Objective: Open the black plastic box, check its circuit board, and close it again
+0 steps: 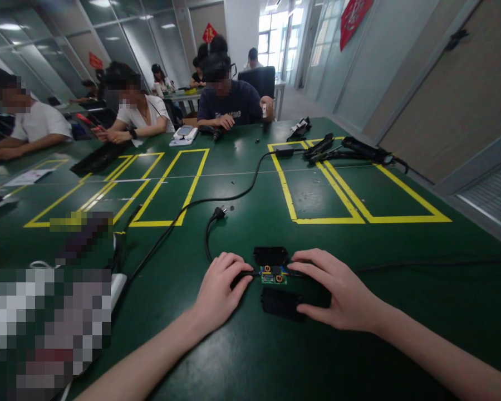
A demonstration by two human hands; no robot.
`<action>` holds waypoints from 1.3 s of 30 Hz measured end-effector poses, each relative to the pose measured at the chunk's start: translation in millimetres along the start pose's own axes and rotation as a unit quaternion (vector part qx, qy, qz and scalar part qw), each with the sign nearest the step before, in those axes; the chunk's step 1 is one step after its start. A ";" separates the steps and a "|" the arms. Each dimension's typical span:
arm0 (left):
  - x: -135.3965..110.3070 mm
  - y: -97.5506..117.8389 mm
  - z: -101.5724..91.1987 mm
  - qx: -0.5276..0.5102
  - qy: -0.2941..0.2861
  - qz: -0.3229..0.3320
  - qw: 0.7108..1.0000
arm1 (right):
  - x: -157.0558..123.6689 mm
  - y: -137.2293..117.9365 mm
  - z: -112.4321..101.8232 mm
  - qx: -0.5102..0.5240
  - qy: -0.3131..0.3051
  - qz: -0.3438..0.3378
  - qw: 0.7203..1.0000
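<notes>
A small green circuit board (274,274) with copper-coloured ring coils lies on the table in front of me. One black half-shell (270,255) sits just beyond it, and another half-shell (281,304) lies on the near side. My left hand (223,287) is closed round the black power cord (207,236) at the board's left end; this cord runs to a two-pin plug (219,213). On the other side, my right hand (338,287) is spread, its thumb touching the near shell and its fingertips by the far shell and the right-hand cord.
Yellow tape outlines (329,221) mark the green table (242,356). A long black cable (217,199) crosses to a small black box (284,152). Dark parts (350,149) lie at the far right, a power strip (119,289) at left. Several people sit beyond.
</notes>
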State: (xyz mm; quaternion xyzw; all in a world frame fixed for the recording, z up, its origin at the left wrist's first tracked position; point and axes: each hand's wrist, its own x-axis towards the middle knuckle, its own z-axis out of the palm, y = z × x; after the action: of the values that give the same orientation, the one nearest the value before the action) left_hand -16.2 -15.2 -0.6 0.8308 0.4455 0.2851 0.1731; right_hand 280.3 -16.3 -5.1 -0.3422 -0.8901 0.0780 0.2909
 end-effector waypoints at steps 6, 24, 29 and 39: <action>-0.5 0.0 0.9 0.001 -0.016 0.019 1.000 | -2.9 6.8 -2.3 0.035 -0.078 0.024 0.996; -0.2 -1.4 1.5 -0.004 -0.026 0.023 0.999 | 1.3 -4.0 -4.4 0.029 -0.055 -0.133 0.989; -0.7 -3.0 2.3 -0.006 -0.025 0.027 0.999 | 4.0 -5.5 -1.5 0.013 -0.029 -0.132 0.991; -0.1 -3.5 2.7 -0.006 -0.028 0.011 1.000 | 7.0 -5.9 -1.8 -0.006 -0.030 -0.103 0.994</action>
State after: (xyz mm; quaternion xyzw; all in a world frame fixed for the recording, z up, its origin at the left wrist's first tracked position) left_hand -16.8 -13.4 -4.6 0.8423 0.4296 0.2661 0.1874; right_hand 273.7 -16.3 1.6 -0.2476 -0.9293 0.0523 0.2689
